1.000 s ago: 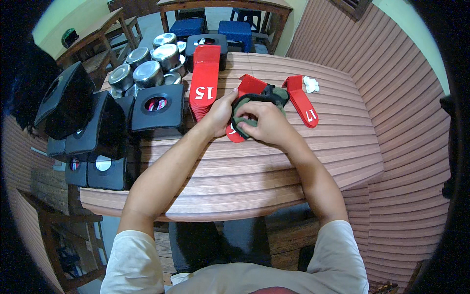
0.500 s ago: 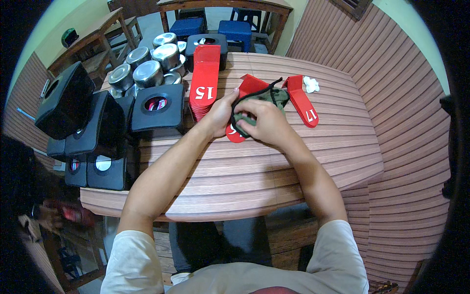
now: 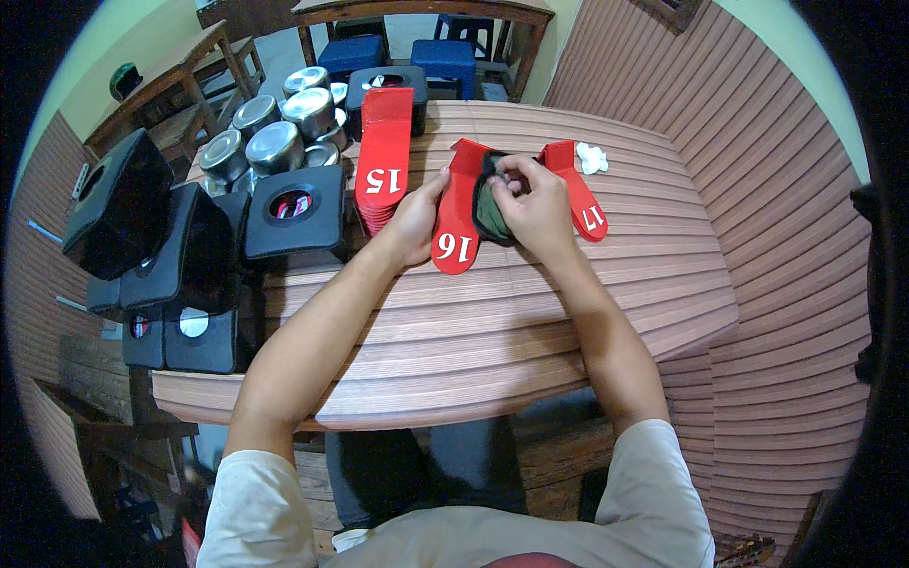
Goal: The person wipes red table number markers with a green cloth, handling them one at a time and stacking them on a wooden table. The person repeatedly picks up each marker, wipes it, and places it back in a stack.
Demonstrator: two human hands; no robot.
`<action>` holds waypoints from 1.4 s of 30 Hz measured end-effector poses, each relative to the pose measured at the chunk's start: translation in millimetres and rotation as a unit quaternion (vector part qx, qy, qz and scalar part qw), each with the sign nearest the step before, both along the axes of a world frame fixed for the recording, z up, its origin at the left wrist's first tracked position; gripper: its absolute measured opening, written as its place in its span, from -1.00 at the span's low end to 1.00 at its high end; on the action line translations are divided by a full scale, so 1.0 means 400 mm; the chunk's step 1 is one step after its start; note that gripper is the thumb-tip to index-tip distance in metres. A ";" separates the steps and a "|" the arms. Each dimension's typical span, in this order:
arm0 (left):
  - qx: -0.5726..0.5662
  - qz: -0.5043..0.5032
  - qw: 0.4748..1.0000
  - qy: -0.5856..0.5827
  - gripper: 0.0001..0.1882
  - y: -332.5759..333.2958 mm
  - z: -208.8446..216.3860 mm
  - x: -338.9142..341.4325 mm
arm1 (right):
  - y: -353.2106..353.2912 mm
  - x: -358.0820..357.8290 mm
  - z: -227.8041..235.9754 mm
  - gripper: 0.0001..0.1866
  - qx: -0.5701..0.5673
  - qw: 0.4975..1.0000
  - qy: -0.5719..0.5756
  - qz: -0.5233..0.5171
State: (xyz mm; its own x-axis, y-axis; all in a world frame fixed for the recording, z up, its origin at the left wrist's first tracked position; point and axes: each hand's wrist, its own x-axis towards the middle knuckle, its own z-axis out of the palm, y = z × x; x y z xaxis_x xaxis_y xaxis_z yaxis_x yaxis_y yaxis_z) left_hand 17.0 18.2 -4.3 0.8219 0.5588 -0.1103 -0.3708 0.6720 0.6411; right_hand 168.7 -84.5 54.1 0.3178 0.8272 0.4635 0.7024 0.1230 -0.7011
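Note:
My left hand (image 3: 415,225) grips the left edge of a red number sign (image 3: 456,222), a bent strip with a rounded near end and white digits. In my right hand (image 3: 537,204) is a bunched dark green cloth (image 3: 493,210) with black edging, pinched between thumb and fingers at the sign's right side. Just left of my left hand is a pile of similar red signs (image 3: 386,151). Another red sign (image 3: 589,216) lies beyond my right hand, partly covered by it.
Black tissue boxes (image 3: 296,232) are stacked along the table's left side. Behind them stand several round metal tins (image 3: 275,147). A crumpled white tissue (image 3: 593,158) lies at the far right, near the ribbed wall (image 3: 776,246). Blue stools (image 3: 443,62) stand beyond the table.
My right hand has drawn the green cloth to the right, uncovering the sign's face and digits. My left hand still holds the sign's edge. A blurred person at the left has moved mostly out of view.

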 end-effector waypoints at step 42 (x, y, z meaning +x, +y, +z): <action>0.174 0.011 0.982 0.067 -0.46 -0.022 0.016 -0.008 | 0.011 0.045 -0.022 -0.53 0.066 0.984 -0.005 0.164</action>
State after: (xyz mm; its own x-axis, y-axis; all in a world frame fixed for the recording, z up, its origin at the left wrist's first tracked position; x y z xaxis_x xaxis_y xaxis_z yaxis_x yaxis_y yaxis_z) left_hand 13.6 9.5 2.0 0.7999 0.6000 -0.0151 -0.2799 0.3953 0.8749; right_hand 186.5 -80.2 45.2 0.0378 0.8163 0.5764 0.6169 0.4347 -0.6561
